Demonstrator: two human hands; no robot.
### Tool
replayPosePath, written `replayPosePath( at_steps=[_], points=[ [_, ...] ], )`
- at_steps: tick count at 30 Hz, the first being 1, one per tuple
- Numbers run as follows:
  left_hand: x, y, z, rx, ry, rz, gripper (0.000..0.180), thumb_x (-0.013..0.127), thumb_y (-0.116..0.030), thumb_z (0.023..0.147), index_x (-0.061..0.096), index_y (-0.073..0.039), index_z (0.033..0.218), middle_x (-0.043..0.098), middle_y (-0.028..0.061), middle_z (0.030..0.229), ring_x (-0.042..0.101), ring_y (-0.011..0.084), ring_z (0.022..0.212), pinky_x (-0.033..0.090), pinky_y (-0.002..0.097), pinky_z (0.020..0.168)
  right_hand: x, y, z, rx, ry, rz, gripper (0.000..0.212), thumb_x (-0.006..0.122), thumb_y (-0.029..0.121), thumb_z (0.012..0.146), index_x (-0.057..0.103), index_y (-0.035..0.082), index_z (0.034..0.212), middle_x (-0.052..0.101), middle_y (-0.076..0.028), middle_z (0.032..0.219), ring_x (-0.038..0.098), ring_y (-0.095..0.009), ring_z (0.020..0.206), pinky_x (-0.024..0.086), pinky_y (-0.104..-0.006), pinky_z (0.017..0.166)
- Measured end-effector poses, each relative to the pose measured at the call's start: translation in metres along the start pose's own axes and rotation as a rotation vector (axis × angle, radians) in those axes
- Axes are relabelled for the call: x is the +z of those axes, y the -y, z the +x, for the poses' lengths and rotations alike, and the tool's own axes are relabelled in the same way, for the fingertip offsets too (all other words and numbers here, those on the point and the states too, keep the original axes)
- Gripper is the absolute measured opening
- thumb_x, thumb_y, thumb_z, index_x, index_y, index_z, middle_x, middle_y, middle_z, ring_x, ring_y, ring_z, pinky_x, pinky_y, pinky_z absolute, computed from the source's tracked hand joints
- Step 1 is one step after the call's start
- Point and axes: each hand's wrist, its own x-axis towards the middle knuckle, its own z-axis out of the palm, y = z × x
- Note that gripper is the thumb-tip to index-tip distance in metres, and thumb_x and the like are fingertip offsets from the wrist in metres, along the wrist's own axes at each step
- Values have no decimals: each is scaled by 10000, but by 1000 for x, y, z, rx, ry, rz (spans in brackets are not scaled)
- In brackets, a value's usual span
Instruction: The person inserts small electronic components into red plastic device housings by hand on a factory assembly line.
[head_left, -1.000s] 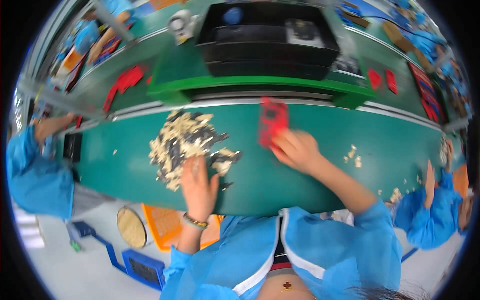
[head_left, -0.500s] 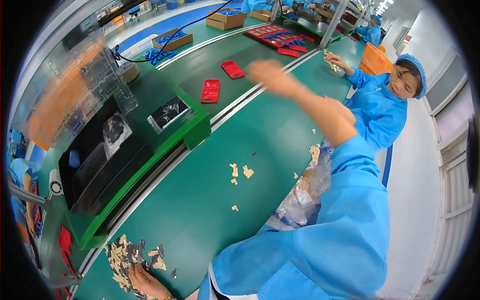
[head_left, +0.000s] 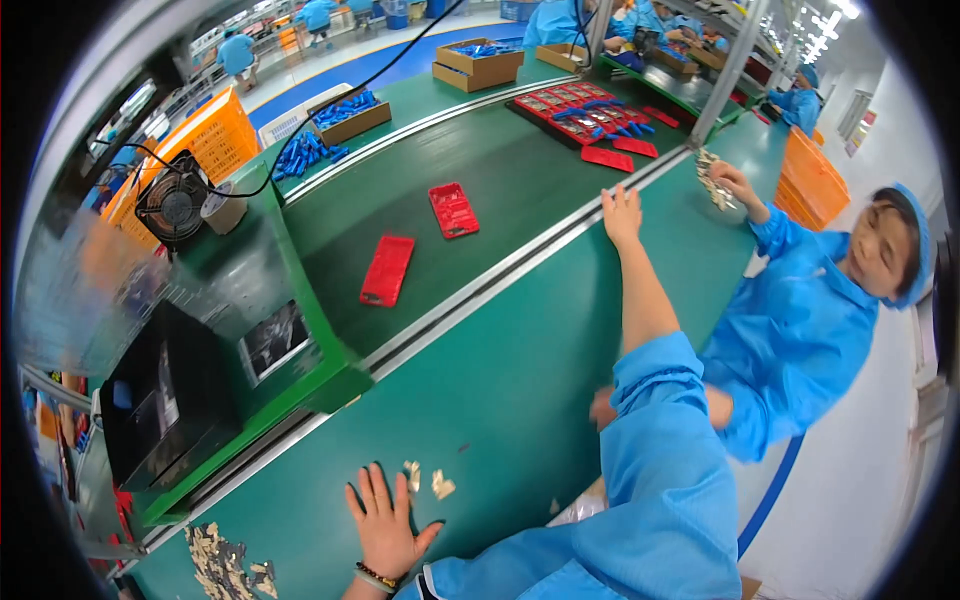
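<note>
My left hand [head_left: 388, 525] is spread flat on the green tabletop [head_left: 490, 400], fingers apart and holding nothing. Just beyond its fingertips lie a few small cream pieces [head_left: 442, 486]. To its left is a loose pile of cream and dark grey pieces [head_left: 222, 560]. My right arm reaches far forward, and the right hand [head_left: 622, 215] has its fingers stretched out at the metal rail [head_left: 500, 275], with nothing visible in them. Across the rail, on the dark green belt, lie two red phone-shaped trays, a nearer one [head_left: 387, 270] and a farther one [head_left: 454, 210].
At the right, a co-worker in blue holds a cluster of cream pieces [head_left: 713, 182]. Farther along the belt are a large red tray [head_left: 570, 105] and loose red trays [head_left: 607, 158]. A green-edged stand [head_left: 350, 380] with a black box [head_left: 165, 400] occupies the left.
My left hand has left the pile and now lies flat beside the few loose pieces. The right hand, blurred over the rail before, now rests at it. The whole view has shifted.
</note>
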Motion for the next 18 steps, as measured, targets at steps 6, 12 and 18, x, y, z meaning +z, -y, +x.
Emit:
replayPosePath(
  at_steps=[6,12,18],
  points=[
    [1,-40,76,191,274,13,854,623,-656,718,440,-135,1369,264,331,1450,218,554,1333,130,762,992,45,-73,119,-169,-314,-102,611,478,428,924,366,96,1425,255,-246,1497,275,-413,1367,238,-519,1110],
    [3,-46,64,213,275,44,821,609,-637,734,398,-214,1405,256,283,1475,254,602,1287,165,798,940,48,-103,210,-183,-121,-327,633,487,512,862,411,192,1404,356,-67,1486,336,-321,1351,255,-648,1037],
    [3,-65,76,160,309,70,756,478,-603,845,355,-140,1431,216,292,1493,202,579,1332,111,765,1001,68,-85,198,-268,213,-388,602,444,641,849,513,283,1328,407,-52,1444,356,-282,1344,216,-608,1063]
  ],
)
